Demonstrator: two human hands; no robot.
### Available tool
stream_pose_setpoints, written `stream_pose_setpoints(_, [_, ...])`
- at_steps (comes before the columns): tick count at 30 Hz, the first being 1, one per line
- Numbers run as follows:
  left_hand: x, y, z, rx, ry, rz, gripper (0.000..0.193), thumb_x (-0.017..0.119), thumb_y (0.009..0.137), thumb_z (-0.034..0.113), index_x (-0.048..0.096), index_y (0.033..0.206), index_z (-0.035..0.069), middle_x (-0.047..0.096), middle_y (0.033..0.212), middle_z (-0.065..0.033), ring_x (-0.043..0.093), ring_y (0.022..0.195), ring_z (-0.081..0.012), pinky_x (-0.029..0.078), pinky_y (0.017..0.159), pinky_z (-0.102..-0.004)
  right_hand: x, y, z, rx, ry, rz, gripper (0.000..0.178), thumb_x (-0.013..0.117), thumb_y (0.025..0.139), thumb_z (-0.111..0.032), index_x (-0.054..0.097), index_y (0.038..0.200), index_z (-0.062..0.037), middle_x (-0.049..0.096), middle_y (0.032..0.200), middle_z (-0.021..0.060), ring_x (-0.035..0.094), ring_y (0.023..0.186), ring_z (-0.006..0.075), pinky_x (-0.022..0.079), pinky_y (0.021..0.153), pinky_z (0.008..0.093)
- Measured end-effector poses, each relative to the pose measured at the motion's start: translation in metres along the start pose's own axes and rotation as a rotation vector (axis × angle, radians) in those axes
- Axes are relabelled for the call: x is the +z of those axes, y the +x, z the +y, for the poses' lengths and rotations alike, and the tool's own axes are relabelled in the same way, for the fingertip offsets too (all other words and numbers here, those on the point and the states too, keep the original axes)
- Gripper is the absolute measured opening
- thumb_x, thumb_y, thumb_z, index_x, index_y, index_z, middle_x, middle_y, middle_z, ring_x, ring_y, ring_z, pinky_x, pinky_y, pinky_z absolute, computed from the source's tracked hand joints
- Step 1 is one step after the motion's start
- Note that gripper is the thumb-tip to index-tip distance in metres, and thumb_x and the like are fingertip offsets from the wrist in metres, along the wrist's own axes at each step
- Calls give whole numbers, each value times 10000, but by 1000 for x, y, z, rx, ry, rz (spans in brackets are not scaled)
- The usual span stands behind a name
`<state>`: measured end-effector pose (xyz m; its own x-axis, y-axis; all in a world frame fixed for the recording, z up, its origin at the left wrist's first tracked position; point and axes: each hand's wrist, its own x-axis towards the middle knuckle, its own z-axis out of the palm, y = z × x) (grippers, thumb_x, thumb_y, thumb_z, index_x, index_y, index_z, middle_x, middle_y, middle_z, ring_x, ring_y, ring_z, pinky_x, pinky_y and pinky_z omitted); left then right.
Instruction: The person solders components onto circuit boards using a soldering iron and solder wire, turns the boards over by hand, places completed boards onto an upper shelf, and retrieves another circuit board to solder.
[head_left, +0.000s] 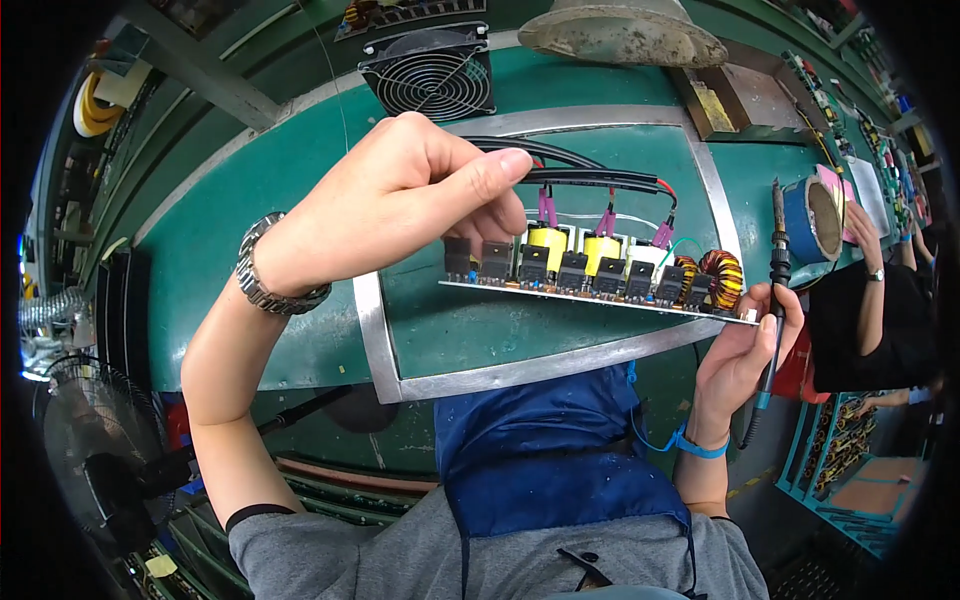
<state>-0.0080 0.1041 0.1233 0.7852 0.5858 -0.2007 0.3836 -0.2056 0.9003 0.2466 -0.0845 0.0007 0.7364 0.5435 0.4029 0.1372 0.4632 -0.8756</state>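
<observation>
A long circuit board (pixel 600 294) is held up tilted above the green bench, its parts facing the far side. On it stand a row of black transistors (pixel 573 272), yellow-wrapped transformers (pixel 600 250) and copper-wound toroid coils (pixel 722 278). Black sleeved cables (pixel 600 178) run over the board, joined by purple-sleeved leads (pixel 609 222). My left hand (pixel 430 185) is closed around these cables, its thumb stretched along them. With my right hand (pixel 745 350) I grip the board's right end, and a soldering iron (pixel 778 270) is held in the same fingers, tip pointing up.
A metal frame (pixel 375 340) borders the work area. Beyond it stand a black fan (pixel 430 75), a dirty metal hood (pixel 620 38) and a metal tray (pixel 755 95). A blue round container (pixel 815 220) stands right of the iron. Another person's hand (pixel 865 235) is farther right.
</observation>
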Motion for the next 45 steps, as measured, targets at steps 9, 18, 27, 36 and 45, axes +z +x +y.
stream_pose_setpoints(9, [-8,41,15,492,606,72,402,652,870,303,604,1132,2,630,1076,-117,608,955,-191,511,771,-319,-7,-7,-1,-28,3,-44,323,447,891,-181,443,1176,-31,519,1021,97,420,820,125,370,788,274])
stream_pose_setpoints(18, [33,124,11,-89,457,-969,609,683,834,394,514,1215,-50,651,1030,-122,601,908,-190,472,822,-316,-23,-19,6,-85,-28,-84,436,539,940,-384,431,1175,-33,520,1055,107,477,882,134,397,833,298])
stream_pose_setpoints(27, [54,113,7,-217,383,-893,427,622,895,376,577,1140,28,633,920,-54,560,832,-128,457,747,-299,-42,-15,14,-104,-54,-184,571,581,885,-491,441,1181,-23,532,1046,105,496,855,128,417,809,277])
stream_pose_setpoints(36, [29,53,19,-261,22,-754,447,565,900,496,544,1099,96,549,849,39,492,758,-48,410,676,-246,-2,35,-22,-269,1,-188,578,627,860,-476,484,1126,16,581,979,118,565,762,131,468,728,272])
stream_pose_setpoints(45, [63,-36,-25,-445,-813,-512,319,512,968,273,502,1210,66,650,1051,-50,648,860,-89,532,766,-235,51,48,-43,-161,-77,-437,413,636,905,-285,520,1177,4,594,1012,102,557,824,105,475,747,244])
